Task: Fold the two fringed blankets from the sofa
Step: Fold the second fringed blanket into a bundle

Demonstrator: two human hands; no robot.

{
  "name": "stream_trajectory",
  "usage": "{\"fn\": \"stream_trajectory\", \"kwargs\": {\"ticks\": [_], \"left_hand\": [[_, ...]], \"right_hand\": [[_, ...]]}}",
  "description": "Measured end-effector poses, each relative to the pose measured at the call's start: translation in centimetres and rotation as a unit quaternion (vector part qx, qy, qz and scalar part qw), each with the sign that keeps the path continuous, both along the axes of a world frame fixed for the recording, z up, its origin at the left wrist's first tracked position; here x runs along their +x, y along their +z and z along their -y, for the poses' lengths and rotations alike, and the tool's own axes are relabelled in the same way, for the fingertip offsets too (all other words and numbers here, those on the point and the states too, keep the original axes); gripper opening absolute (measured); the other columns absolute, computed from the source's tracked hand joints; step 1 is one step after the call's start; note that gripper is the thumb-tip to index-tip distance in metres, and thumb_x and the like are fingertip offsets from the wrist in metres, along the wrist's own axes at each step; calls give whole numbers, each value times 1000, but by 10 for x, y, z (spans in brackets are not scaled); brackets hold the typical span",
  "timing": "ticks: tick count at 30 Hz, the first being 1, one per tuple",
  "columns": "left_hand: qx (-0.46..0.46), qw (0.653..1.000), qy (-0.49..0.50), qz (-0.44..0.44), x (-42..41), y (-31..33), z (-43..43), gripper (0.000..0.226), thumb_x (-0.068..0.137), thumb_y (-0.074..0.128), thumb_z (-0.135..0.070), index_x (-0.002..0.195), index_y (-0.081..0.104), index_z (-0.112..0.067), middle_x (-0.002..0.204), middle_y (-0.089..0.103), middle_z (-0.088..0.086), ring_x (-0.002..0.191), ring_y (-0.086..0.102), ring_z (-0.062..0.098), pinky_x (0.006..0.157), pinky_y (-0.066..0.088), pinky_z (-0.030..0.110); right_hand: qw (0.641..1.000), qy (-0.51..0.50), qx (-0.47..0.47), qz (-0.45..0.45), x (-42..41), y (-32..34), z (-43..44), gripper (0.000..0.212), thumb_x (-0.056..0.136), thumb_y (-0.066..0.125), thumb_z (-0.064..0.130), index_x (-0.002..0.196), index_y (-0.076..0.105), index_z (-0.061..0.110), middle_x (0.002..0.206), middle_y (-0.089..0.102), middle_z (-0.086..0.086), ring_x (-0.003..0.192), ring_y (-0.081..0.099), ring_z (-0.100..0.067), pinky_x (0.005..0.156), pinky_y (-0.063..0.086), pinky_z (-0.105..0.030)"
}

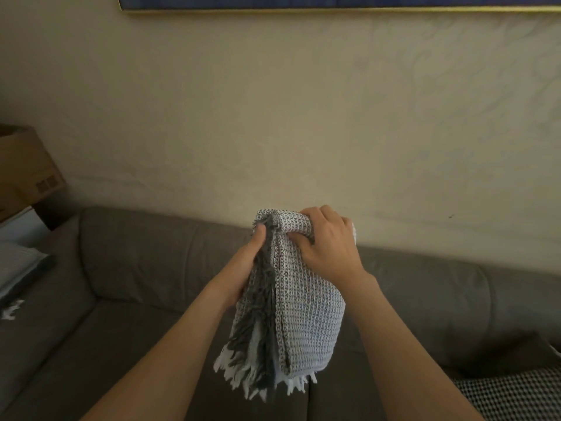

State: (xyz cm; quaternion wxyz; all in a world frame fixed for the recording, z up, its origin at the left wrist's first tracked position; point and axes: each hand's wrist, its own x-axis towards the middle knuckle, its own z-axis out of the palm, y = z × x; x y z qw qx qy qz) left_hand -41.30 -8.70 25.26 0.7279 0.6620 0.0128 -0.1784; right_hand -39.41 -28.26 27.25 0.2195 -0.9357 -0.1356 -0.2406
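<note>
A grey-and-white waffle-weave blanket [306,314] with dark grey and white fringe hangs in a folded bundle above the sofa seat. My right hand [328,244] grips its top fold from the right, fingers curled over the cloth. My left hand [243,265] holds the fringed left edge, the thumb tip pressed near the top. A second blanket [21,268], striped grey with white fringe, lies folded on the sofa's left arm at the frame's left edge.
A grey-brown sofa [136,268] runs across the lower frame against a beige wall. A cardboard box [24,168] stands at the left. A black-and-white checked cushion [516,396] sits at the lower right. A framed picture [334,4] hangs above.
</note>
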Motion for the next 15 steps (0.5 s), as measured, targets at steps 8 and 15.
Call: {"fn": "stream_trajectory", "kwargs": {"ticks": [8,15], "left_hand": [[12,998,56,-33,6,19,11,59,103,47,-59,122,77,-12,117,79,15,105,77,31,94,56,40],[-29,995,85,-51,2,18,27,54,106,45,-51,110,79,-9,109,80,17,92,79,30,88,56,39]], "right_hand": [[999,22,7,-45,0,-1,13,56,92,64,64,126,62,20,98,65,4,90,62,-21,89,42,-42],[987,126,80,-54,4,5,27,51,88,74,58,118,68,17,99,62,6,84,61,-18,72,48,-36]]}}
